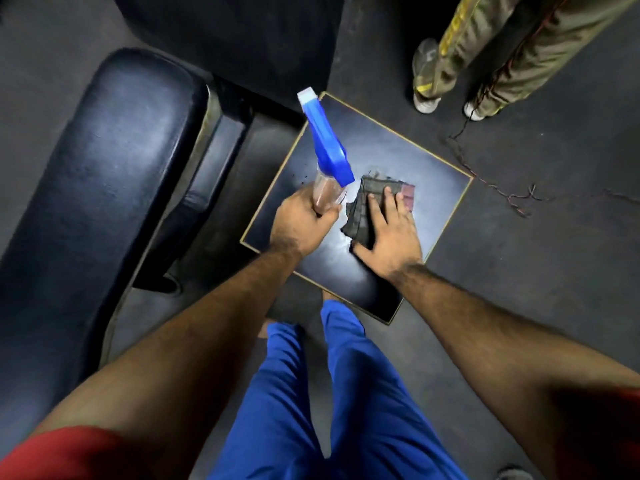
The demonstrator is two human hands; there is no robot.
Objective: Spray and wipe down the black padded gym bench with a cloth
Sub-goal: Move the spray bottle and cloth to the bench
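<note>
Bench: your long black padded bench (pixel 100 188) lies at the left, running from the upper left down toward the lower left corner of the view; neither of your hands touches it.
Pad: a square black pad (pixel 415 161) with a thin gold edge sits just right of the bench, one corner pointing toward your legs; both your hands are over it.
Bottle: your left hand (pixel 301 223) is clenched round the clear body of a spray bottle (pixel 325 188), above the pad's left edge.
Nozzle: the bottle's blue trigger head (pixel 327 143) tilts up and left, its pale tip aimed past the pad's far corner toward the bench's end.
Cloth: a dark folded cloth (pixel 372 199) lies near the pad's middle, a reddish strip showing along its right side.
Right hand: your right hand (pixel 389 233) lies flat on the cloth, fingers straight and spread, pressing it onto the pad; nothing is curled round it.
Sheen: the pad shines pale around the cloth and under the bottle.
Legs: your blue trousers (pixel 332 393) stand at the pad's near corner.
Bystander: another person's olive trousers (pixel 502 46) and pale shoes stand on the floor beyond the pad's far right edge.
Cord: a thin dark cord (pixel 498 188) trails over the floor by the pad's right corner.
</note>
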